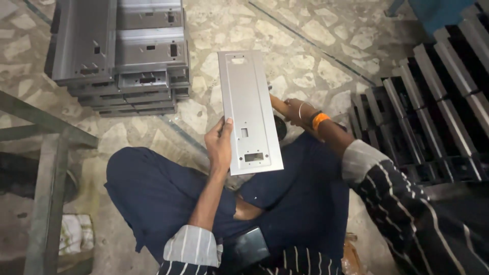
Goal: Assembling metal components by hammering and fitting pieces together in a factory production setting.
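Left grip [220,144] clasps grey metal panel [249,112]; right hand [295,111] partly hidden, grip seemingly holding it.

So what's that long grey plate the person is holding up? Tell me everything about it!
The plate is a long, flat rectangle of dull grey sheet metal with thin folded edges. It has a rounded slot near its far end, two small rectangular cut-outs and a few tiny holes near its near end. It is held above the person's lap, over a patterned stone floor. The left hand grips its left edge, thumb on its face; the right hand is at its right edge, partly hidden behind it.
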